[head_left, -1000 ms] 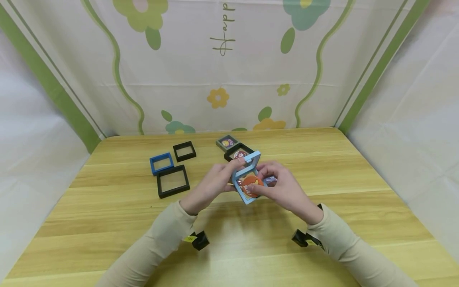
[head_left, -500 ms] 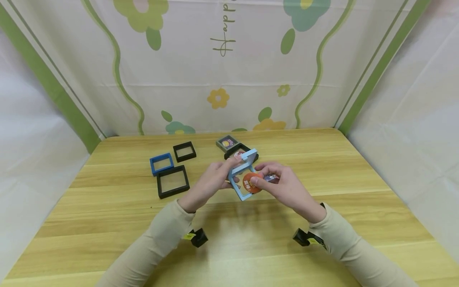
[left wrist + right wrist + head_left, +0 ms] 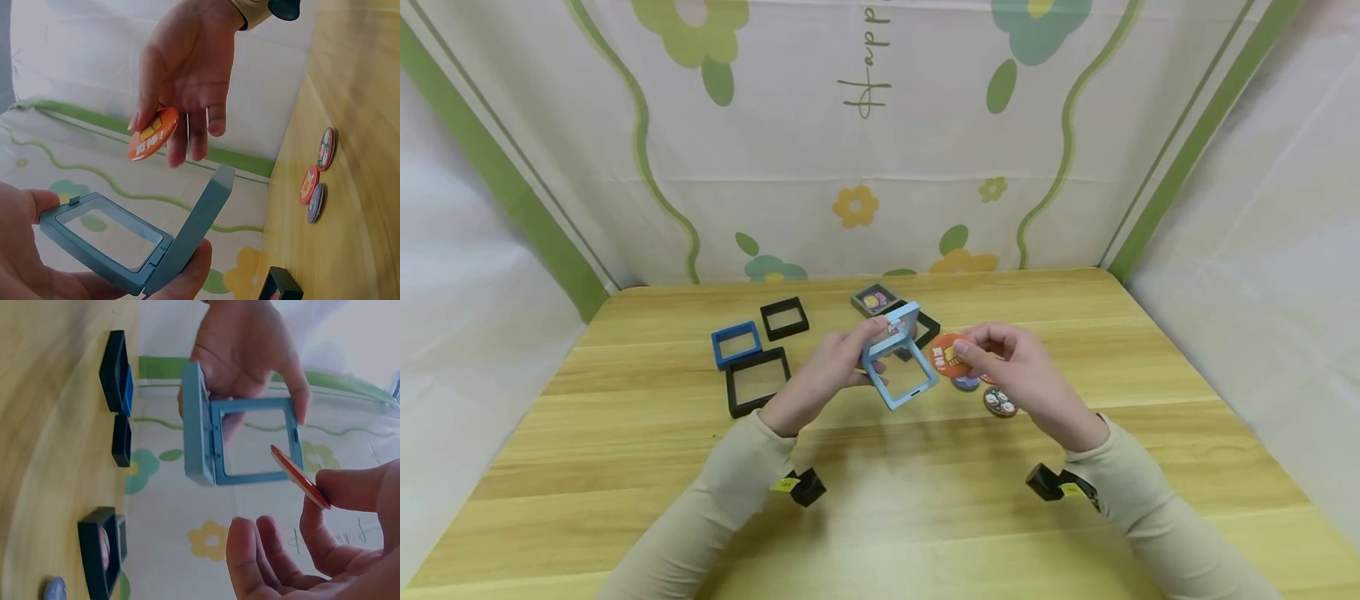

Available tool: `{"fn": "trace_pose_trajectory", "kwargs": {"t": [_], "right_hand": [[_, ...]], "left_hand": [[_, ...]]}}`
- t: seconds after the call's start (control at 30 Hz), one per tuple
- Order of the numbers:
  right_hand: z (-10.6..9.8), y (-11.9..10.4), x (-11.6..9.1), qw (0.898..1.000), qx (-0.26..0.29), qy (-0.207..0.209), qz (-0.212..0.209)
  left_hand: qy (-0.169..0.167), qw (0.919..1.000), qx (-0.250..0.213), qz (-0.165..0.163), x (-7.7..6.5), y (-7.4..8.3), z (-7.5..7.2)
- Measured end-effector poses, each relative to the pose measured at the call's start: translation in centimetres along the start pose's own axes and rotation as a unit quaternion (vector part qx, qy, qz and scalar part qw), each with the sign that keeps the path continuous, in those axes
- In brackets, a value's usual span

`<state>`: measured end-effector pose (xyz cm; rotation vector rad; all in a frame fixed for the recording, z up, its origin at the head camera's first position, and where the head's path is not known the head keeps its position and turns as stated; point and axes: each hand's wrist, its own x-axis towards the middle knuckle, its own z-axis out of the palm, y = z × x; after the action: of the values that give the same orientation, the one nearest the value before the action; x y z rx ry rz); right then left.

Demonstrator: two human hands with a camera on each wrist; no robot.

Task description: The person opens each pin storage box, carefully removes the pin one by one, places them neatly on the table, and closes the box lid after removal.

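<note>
In the head view my left hand [image 3: 827, 371] holds a light blue hinged display frame [image 3: 914, 394] up off the table, its two halves swung apart. Clear film spans the frame, as the left wrist view shows on the display frame [image 3: 100, 265]. My right hand [image 3: 1026, 371] pinches a round orange-red badge [image 3: 946, 360] between thumb and fingers, just right of the frame and apart from it. Seen from the right wrist, the badge [image 3: 300, 478] is tilted nearly edge-on. Below that hand lie a purple badge [image 3: 966, 383], a red badge [image 3: 990, 378] and a dark badge with white figures [image 3: 1000, 402].
A grey frame [image 3: 874, 298] with a badge inside stands at the back, beside a black frame [image 3: 931, 327] partly hidden by the blue one. To the left are a blue frame [image 3: 736, 343], a small black frame [image 3: 785, 318] and a larger black frame [image 3: 758, 381].
The orange-red badge has moved right, away from over the frame, in my right hand. My left hand has shifted the light blue frame slightly left. The loose badges beneath have come into view.
</note>
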<state>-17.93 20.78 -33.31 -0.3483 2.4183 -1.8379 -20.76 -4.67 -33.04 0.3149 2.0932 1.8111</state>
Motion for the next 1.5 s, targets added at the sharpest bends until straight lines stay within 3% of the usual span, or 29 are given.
{"fn": "trace_pose_trajectory", "kwargs": {"t": [0.1,0.23,0.47,0.57,0.87,1.03,1.3,1.5], "right_hand": [[-0.8,0.2,0.6,1.0,0.003,0.005,0.006],[-1.5,1.5,1.7,0.999,-0.032,-0.002,0.029],[-1.7,4.2,2.9,0.985,-0.104,-0.102,0.092],[-1.4,4.7,2.9,0.98,-0.115,-0.133,0.088],[-1.1,4.9,2.6,0.971,-0.143,-0.177,0.074],[-1.1,5.1,2.5,0.961,-0.187,-0.186,0.082],[-0.9,5.1,2.4,0.929,-0.295,-0.203,0.095],[-0.9,5.4,2.3,0.92,-0.331,-0.177,0.109]], "left_hand": [[-0.004,0.9999,-0.004,0.012,0.0,0.1,-0.5],[0.005,0.9998,-0.011,0.017,-0.2,0.4,-0.9],[0.014,0.9996,-0.011,0.022,-0.3,0.5,-1.0],[0.011,0.9996,-0.009,0.022,-0.4,0.6,-0.9],[0.01,0.9997,-0.004,0.021,-0.3,0.7,-0.7],[0.007,0.9997,-0.005,0.023,-0.2,0.5,-0.7],[0.002,0.9996,-0.008,0.026,-0.2,0.5,-0.5],[0.001,0.9996,-0.004,0.028,-0.3,0.4,-0.4]]}}
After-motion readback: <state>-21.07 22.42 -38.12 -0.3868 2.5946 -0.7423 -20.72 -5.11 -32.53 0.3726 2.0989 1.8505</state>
